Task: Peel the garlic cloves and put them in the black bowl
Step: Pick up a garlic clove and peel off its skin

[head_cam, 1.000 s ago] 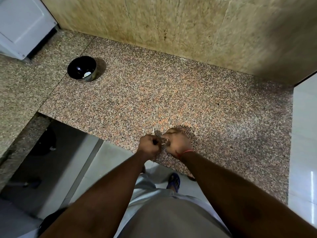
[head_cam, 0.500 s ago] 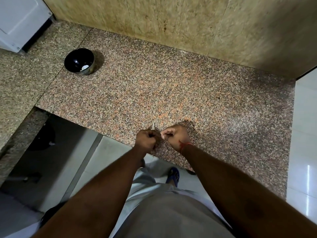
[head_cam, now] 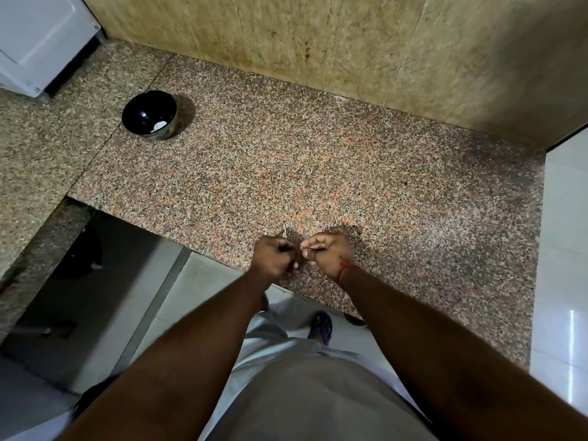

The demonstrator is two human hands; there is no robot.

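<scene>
Both hands are curled up tight, close together, over the near edge of the granite counter [head_cam: 318, 173]. The left hand [head_cam: 276, 256] is bunched like a fist, and the right hand [head_cam: 327, 252] pinches something small and pale between thumb and finger. That small thing looks like the garlic clove [head_cam: 302, 248], but it is mostly hidden, so I cannot tell how much skin is on it or which hand holds most of it. A thin bit of peel [head_cam: 284, 232] lies on the counter just past the left hand. The black bowl [head_cam: 149, 115] sits far from the hands, off to the left, near the back wall, with a white piece inside. To peel well, I think one hand should hold the clove steady while the other pulls the dry skin away in little strips. Work over the counter, not past its edge, or the clove could drop to the floor.
</scene>
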